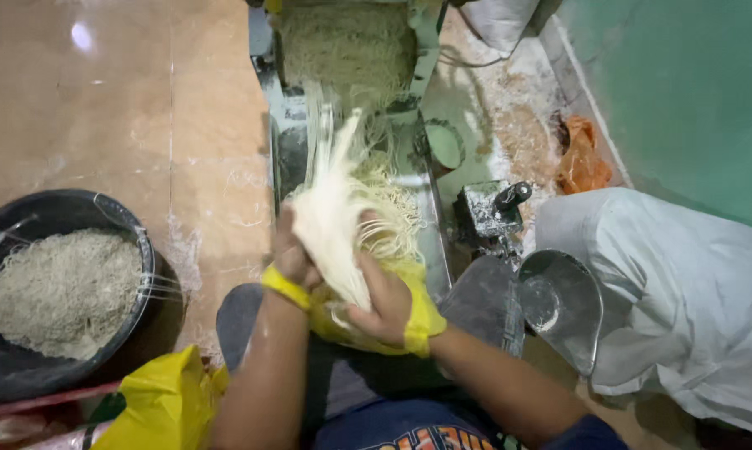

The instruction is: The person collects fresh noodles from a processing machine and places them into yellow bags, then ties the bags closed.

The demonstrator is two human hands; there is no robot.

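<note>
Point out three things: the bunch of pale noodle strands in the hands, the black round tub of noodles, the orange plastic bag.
bunch of pale noodle strands (330,221), head view, middle of the bunch.
black round tub (139,237), head view, right rim.
orange plastic bag (582,158), head view, crumpled middle.

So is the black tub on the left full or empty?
Partly full: the tub holds a noodle heap, with bare black wall showing around it.

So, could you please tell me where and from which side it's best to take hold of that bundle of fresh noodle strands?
Probably at its lower end, where the noodle bundle is gathered tight between the left hand and right hand. Come from below, palms cupped: above, the strands fan out loose towards the noodle machine.
</note>
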